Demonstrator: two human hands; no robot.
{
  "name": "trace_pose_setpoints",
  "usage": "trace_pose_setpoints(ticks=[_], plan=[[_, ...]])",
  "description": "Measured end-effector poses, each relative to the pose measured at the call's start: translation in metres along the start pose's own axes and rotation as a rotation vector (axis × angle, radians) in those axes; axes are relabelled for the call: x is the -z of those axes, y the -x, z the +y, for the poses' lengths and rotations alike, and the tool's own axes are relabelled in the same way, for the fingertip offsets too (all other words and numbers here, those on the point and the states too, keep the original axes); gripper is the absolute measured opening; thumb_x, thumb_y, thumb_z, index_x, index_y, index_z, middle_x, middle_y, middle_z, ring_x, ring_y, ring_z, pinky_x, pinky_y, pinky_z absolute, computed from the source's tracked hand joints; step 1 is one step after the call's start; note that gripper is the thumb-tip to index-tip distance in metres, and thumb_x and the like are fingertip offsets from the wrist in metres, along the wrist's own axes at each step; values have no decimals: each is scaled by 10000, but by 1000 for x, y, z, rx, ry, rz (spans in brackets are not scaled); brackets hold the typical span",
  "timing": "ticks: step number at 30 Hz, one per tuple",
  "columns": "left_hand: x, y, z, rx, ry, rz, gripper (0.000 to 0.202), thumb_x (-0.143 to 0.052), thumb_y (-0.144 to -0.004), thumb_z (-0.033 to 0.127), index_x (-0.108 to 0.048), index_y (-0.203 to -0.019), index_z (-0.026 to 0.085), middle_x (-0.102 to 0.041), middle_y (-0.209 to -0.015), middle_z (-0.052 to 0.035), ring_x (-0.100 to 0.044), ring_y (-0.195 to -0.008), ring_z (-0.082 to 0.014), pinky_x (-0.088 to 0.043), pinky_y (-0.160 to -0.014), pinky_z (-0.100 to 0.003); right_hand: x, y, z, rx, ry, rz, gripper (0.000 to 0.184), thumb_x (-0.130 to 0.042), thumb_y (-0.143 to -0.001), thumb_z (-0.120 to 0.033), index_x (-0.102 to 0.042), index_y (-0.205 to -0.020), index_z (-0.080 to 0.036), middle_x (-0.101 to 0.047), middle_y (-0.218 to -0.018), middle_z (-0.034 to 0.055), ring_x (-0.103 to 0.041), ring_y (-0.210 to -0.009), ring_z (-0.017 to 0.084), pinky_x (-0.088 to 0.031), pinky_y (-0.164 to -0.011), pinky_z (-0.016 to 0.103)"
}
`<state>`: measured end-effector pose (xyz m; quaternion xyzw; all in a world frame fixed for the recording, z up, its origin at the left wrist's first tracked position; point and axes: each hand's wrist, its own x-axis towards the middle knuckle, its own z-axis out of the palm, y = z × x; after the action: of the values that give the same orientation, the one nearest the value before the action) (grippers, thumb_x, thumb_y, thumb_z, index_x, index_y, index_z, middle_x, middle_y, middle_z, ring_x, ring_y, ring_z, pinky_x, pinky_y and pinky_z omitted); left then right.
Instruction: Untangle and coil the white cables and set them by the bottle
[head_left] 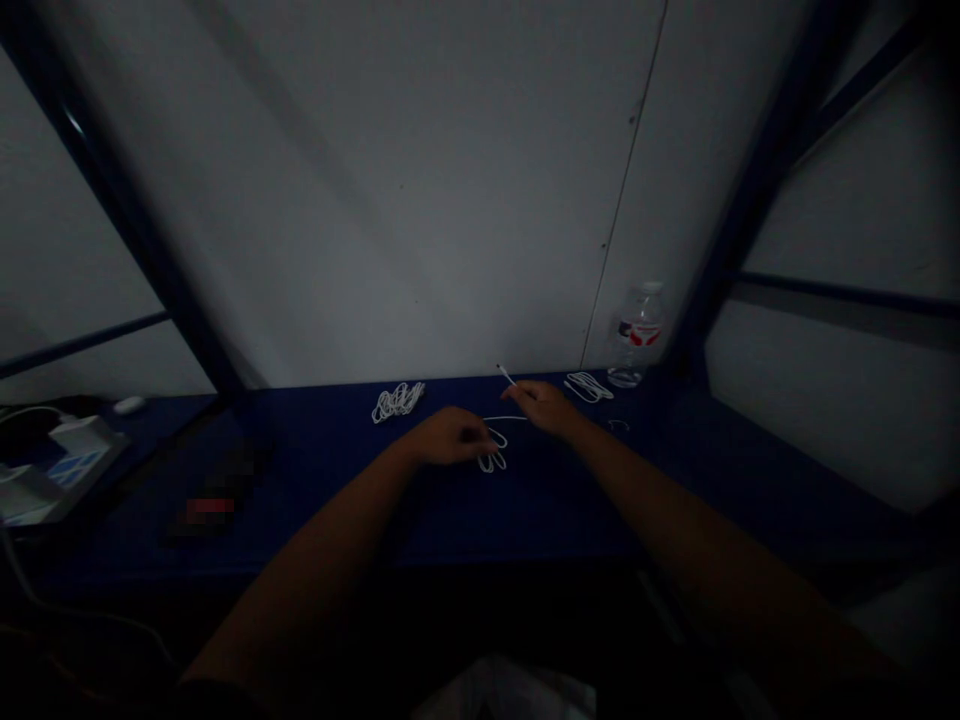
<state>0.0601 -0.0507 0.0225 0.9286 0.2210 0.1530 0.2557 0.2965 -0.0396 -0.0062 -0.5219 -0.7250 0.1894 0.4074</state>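
Left hand (450, 437) rested half-closed on the white cord (493, 452), grip unclear; right hand (545, 408) pinched a strand (504, 418) beside it

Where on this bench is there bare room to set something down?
Bare blue bench lies between the blurred dark object and the left hand, and beyond the right forearm. Crowded: around the right hand, among white cord coils and the plastic bottle.

One head-worn camera looks forward and down from above the person, past the left hand (450, 437) and right hand (544, 408), onto the bench (330, 480) and the wall (390, 200) behind it.
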Motion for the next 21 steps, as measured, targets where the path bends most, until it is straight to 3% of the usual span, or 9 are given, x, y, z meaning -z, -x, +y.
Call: trace_pose_setpoints(ticks=[2, 6, 10, 14, 18, 21], plan=[[-3, 0, 2, -66, -28, -93, 289, -653, -828, 447, -705, -868, 165, -687, -822, -52, -614, -727, -152, -422, -672, -251, 2, -1, 2, -56, -5, 18, 419, -427, -898, -480, -725, -941, -188, -672, -759, 31, -598, -736, 182, -435, -678, 285], [-10, -3, 0, -10, -188, -37, 353, -766, -689, 489, -696, -817, 167, -685, -831, -62, -609, -730, -175, -408, -642, -260, 5, -2, 8, -68, 12, 19, 438, -423, -895, -497, -724, -927, -181, -632, -675, 16, -565, -652, 168, -414, -622, 275], [-11, -3, -4, 108, -213, -61, 251, -729, -706, 410, -706, -771, 168, -688, -760, -43, -599, -649, -160, -390, -587, -249, 5, -2, 10, 10, 61, -19, 407, -438, -910, -478, -718, -907, -183, -685, -817, 45, -602, -756, 182, -427, -674, 283], [-8, -1, -6, 201, -197, -55, 117, -666, -693, 271, -708, -725, 167, -670, -674, -11, -570, -581, -136, -367, -548, -234, 1, 4, -3, 157, -37, -147, 408, -420, -942, -467, -704, -966, -175, -686, -917, 58, -619, -845, 179, -456, -765, 298], [-3, -1, -13, 307, -209, 62, 225, -593, -780, 342, -724, -814, 162, -676, -688, -20, -583, -598, -140, -367, -547, -233, -4, 10, -16, 344, -89, -269, 391, -394, -969, -444, -693, -1042, -203, -665, -1004, 57, -607, -966, 178, -441, -882, 312], [1, 0, -21, 382, -236, 206, 337, -579, -817, 436, -714, -973, 170, -692, -756, -43, -601, -643, -163, -383, -561, -245, -5, 11, -17, 315, -72, -293, 405, -387, -967, -457, -691, -1031, -198, -663, -884, 41, -606, -841, 173, -449, -789, 296]])
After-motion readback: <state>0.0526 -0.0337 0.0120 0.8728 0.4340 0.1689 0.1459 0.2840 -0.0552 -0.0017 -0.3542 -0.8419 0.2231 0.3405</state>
